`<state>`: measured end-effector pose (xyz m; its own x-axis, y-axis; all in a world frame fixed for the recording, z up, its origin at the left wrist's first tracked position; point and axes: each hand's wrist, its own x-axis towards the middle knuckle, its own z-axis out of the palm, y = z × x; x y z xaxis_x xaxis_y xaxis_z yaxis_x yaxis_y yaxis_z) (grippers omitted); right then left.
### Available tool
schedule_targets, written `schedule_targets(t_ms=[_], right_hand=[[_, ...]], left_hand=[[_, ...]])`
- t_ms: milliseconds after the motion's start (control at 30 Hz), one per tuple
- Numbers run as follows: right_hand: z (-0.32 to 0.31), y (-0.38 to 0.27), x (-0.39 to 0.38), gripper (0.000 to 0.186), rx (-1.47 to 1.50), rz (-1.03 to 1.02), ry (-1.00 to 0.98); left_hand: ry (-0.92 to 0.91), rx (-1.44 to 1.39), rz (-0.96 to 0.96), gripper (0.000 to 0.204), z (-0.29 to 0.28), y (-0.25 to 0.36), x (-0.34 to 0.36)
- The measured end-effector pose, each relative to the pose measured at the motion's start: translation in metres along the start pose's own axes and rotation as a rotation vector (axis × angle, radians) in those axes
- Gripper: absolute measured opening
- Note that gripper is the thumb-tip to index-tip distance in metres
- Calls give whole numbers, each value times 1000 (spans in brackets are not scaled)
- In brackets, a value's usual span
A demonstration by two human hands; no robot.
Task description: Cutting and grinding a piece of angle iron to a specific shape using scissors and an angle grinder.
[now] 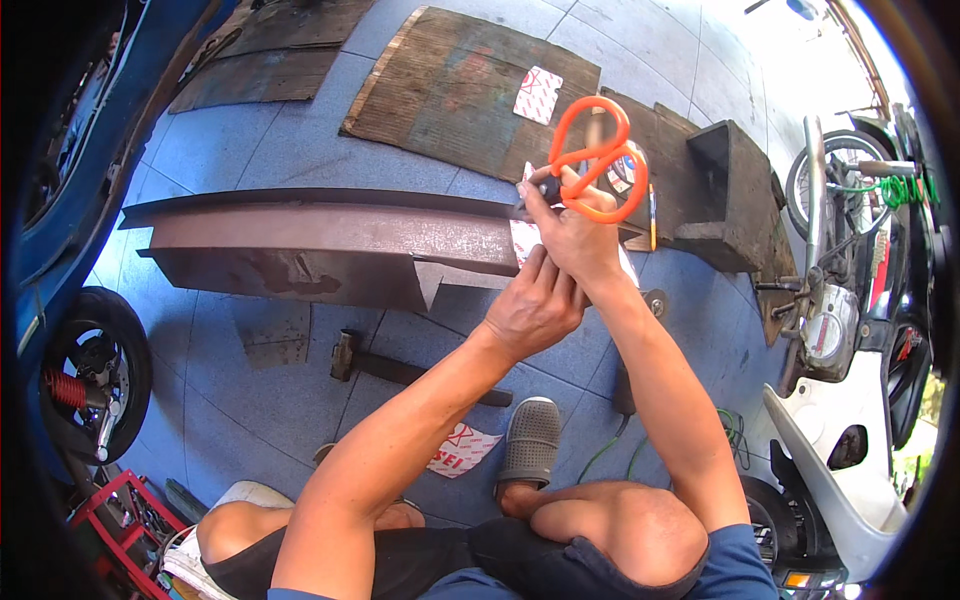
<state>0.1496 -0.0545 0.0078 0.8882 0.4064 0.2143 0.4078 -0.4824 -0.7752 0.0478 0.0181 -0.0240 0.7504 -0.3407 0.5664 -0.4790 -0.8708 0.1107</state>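
Observation:
My right hand is closed round the pivot end of a pair of scissors, whose large orange loop handles stick out beyond the fingers. The dark blades are mostly hidden by that hand. My left hand sits just below it with fingers curled in; what they grip is hidden. Under both hands lies a piece of white paper with red print, at the right end of a long dark steel channel. The channel stretches leftward across the tiled floor.
A hammer lies near my feet, beside a printed paper scrap. Flattened cardboard with another scrap is beyond the channel. A dark metal box and a motorcycle stand right; a wheel is left.

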Motion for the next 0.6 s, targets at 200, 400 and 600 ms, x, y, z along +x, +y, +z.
schedule_targets(t_ms=[200, 400, 600], right_hand=[[2, -1, 0, 13, -32, 29, -36], [5, -3, -2, 14, 4, -3, -30], [-9, 4, 0, 18, 57, 24, -85]], left_hand=[[6, 6, -9, 32, 2, 0, -4], [-13, 1, 5, 33, -1, 2, -7], [-33, 14, 20, 35, -4, 1, 0]])
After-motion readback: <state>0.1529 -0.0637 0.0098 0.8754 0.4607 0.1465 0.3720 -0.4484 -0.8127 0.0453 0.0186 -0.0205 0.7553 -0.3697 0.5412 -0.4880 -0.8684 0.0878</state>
